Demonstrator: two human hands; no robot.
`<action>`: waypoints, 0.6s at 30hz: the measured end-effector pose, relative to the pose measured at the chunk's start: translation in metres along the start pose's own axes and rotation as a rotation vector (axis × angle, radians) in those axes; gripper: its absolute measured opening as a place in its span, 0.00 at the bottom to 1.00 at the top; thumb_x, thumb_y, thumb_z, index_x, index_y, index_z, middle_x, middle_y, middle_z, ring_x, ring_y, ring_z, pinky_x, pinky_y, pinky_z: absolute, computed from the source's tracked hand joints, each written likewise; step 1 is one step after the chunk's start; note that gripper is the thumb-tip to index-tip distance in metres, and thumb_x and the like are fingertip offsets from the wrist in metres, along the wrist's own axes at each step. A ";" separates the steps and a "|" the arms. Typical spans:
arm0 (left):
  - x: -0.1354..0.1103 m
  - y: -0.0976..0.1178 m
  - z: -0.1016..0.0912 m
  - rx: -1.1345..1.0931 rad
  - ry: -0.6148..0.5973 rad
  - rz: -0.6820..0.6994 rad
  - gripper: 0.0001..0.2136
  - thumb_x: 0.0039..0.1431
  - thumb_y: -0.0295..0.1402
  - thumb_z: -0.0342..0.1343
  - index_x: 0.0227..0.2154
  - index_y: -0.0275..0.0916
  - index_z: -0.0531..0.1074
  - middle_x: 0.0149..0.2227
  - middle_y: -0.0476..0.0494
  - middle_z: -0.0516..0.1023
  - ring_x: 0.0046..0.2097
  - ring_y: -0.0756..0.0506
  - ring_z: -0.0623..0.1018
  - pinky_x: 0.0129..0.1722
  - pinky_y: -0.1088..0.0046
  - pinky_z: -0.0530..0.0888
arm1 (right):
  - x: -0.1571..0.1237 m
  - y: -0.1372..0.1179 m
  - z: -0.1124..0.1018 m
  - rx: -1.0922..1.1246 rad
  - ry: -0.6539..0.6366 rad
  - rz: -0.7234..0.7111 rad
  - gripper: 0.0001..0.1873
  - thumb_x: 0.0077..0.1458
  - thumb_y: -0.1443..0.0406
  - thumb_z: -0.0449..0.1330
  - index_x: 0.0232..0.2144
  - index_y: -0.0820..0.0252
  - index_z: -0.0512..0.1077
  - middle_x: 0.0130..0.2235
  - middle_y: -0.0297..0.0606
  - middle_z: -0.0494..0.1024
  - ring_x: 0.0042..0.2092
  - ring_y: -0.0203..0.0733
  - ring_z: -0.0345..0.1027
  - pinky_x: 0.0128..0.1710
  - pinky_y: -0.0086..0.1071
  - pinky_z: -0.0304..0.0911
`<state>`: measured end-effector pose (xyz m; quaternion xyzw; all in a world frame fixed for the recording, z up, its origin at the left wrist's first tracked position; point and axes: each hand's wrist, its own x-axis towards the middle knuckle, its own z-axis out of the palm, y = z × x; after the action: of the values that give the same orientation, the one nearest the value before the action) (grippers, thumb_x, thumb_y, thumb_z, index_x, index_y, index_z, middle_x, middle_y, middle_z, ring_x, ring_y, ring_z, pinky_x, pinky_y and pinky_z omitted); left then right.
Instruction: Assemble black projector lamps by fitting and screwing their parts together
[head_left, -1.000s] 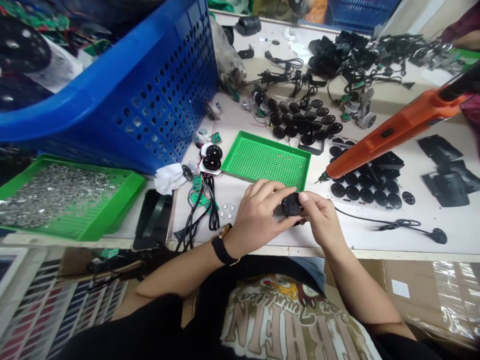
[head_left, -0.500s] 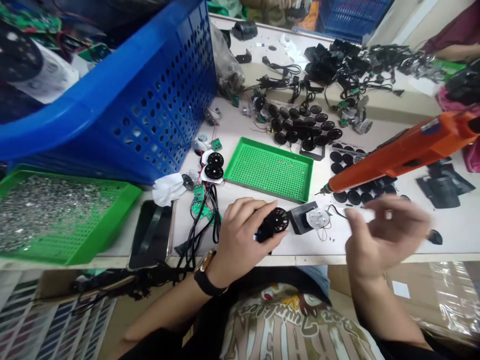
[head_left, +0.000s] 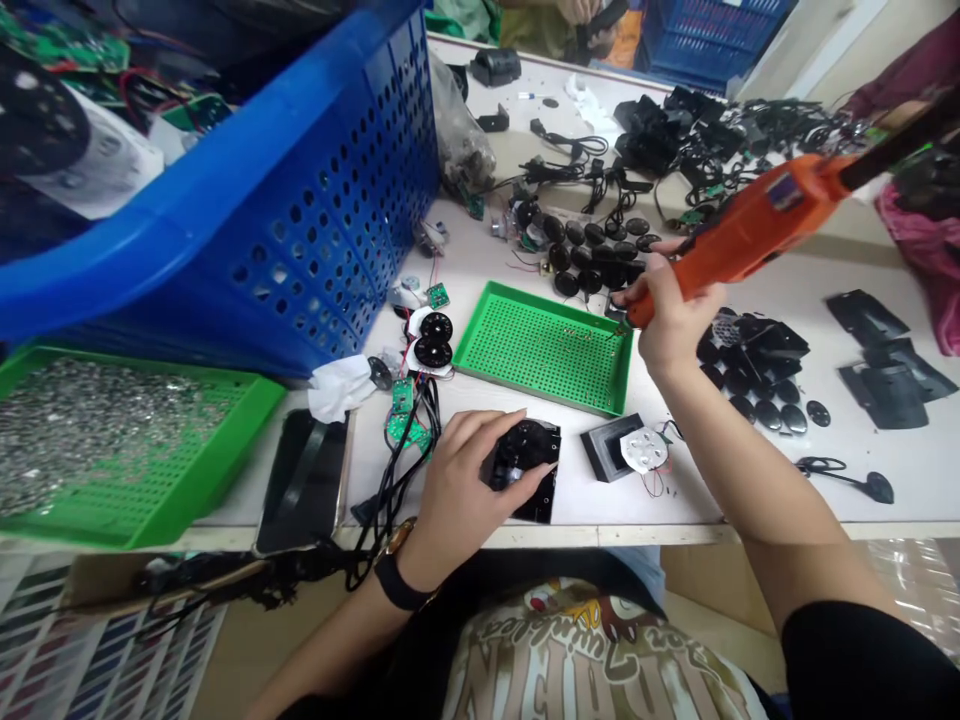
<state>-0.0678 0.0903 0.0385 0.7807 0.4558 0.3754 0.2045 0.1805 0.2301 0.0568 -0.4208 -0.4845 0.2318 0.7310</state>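
Observation:
My left hand [head_left: 466, 478] grips a round black part [head_left: 525, 440] between thumb and fingers, on top of a flat square black plate [head_left: 546, 500] near the table's front edge. An orange electric screwdriver [head_left: 750, 225] is in my right hand [head_left: 675, 325], its fingers wrapped round the lower end. The screwdriver's tip points down over the right side of a shallow green tray [head_left: 510, 340], where small screws lie. Right of the plate rests a black block [head_left: 598, 450] with a white disc [head_left: 643, 451] and thin wires leaning on it.
A large blue basket [head_left: 300, 230] full of parts stands at left. Before it, another green tray [head_left: 217, 480] holds many screws. Black cables [head_left: 397, 455], circuit boards [head_left: 403, 395] and black discs [head_left: 433, 350] lie between. Black covers [head_left: 892, 395] sit at right. Another person's hands [head_left: 592, 20] show at the back.
My right hand has reached up and taken hold of the screwdriver, bringing its tip left over the green tray. The part under my left hand has come down flat near the table edge.

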 end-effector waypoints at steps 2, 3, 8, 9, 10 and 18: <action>0.000 -0.003 0.000 0.002 -0.001 -0.014 0.20 0.62 0.37 0.66 0.55 0.42 0.72 0.48 0.42 0.80 0.51 0.41 0.79 0.53 0.59 0.77 | 0.002 0.013 0.005 0.007 0.008 -0.013 0.17 0.54 0.49 0.69 0.36 0.51 0.72 0.18 0.22 0.68 0.17 0.35 0.66 0.19 0.31 0.63; 0.000 -0.004 0.000 0.002 0.000 -0.018 0.20 0.62 0.37 0.66 0.55 0.42 0.72 0.48 0.41 0.80 0.51 0.41 0.79 0.53 0.58 0.77 | 0.002 0.020 0.006 0.014 0.016 -0.016 0.17 0.54 0.50 0.69 0.36 0.51 0.72 0.17 0.21 0.68 0.16 0.35 0.65 0.18 0.31 0.62; 0.004 -0.007 0.003 -0.017 -0.010 -0.027 0.20 0.62 0.36 0.66 0.54 0.43 0.71 0.49 0.41 0.80 0.52 0.41 0.79 0.55 0.58 0.78 | -0.001 0.039 0.005 0.064 0.048 -0.025 0.16 0.54 0.52 0.70 0.35 0.52 0.71 0.16 0.20 0.66 0.14 0.33 0.60 0.16 0.30 0.60; 0.005 -0.007 0.004 -0.022 -0.014 -0.030 0.19 0.61 0.36 0.66 0.54 0.43 0.72 0.49 0.41 0.80 0.52 0.41 0.79 0.55 0.58 0.78 | -0.001 0.040 0.006 0.070 0.051 -0.026 0.16 0.54 0.52 0.69 0.36 0.51 0.71 0.16 0.19 0.65 0.14 0.33 0.60 0.16 0.30 0.59; 0.007 -0.007 0.005 -0.027 -0.017 -0.031 0.19 0.61 0.36 0.66 0.54 0.43 0.72 0.49 0.41 0.79 0.52 0.41 0.79 0.55 0.58 0.78 | -0.001 0.041 0.007 0.069 0.051 -0.028 0.16 0.54 0.51 0.69 0.36 0.51 0.70 0.16 0.19 0.65 0.14 0.33 0.60 0.16 0.30 0.59; 0.013 -0.007 0.011 -0.040 -0.064 -0.036 0.20 0.60 0.37 0.67 0.54 0.42 0.72 0.50 0.40 0.79 0.53 0.40 0.79 0.55 0.57 0.78 | 0.003 0.045 0.034 0.136 -0.027 -0.033 0.18 0.55 0.48 0.68 0.37 0.51 0.69 0.17 0.20 0.64 0.15 0.34 0.62 0.16 0.30 0.60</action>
<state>-0.0595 0.1049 0.0321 0.7797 0.4552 0.3558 0.2413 0.1537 0.2695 0.0268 -0.3592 -0.4841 0.2577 0.7551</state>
